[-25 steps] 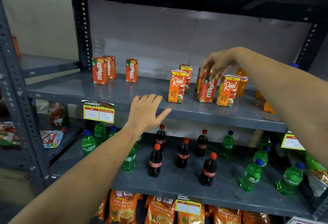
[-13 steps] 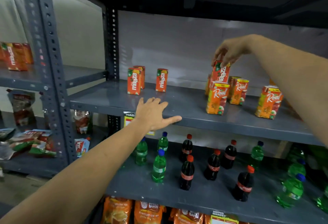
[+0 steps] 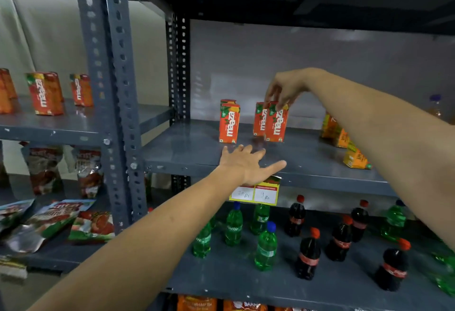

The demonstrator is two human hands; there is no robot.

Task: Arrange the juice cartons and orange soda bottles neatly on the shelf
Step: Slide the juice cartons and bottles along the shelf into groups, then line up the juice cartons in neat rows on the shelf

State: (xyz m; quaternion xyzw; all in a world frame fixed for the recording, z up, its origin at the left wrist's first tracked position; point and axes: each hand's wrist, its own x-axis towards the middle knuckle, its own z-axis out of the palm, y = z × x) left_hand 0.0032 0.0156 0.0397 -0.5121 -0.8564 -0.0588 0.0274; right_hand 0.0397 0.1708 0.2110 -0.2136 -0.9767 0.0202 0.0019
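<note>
My right hand (image 3: 285, 88) pinches the top of a red Maaza juice carton (image 3: 277, 123), which stands on the grey shelf (image 3: 192, 148) right beside another Maaza carton (image 3: 259, 120). Two more Maaza cartons (image 3: 229, 122) stand one behind the other further left. My left hand (image 3: 247, 163) lies flat, fingers spread, on the shelf's front edge and holds nothing. Orange Real cartons (image 3: 338, 133) stand to the right, partly behind my right forearm. An orange soda bottle (image 3: 435, 106) with a blue cap shows at the far right.
A perforated steel upright (image 3: 108, 89) splits this rack from the left one, where more Maaza cartons (image 3: 45, 94) stand. A yellow price tag (image 3: 254, 191) hangs under the shelf edge. Green bottles (image 3: 266, 246) and cola bottles (image 3: 307, 254) fill the shelf below; snack packets (image 3: 49, 222) lie lower left.
My right hand carried a Maaza carton leftward from the Real cartons and set it down beside the Maaza carton. The view swung left; my left hand stayed on the shelf edge.
</note>
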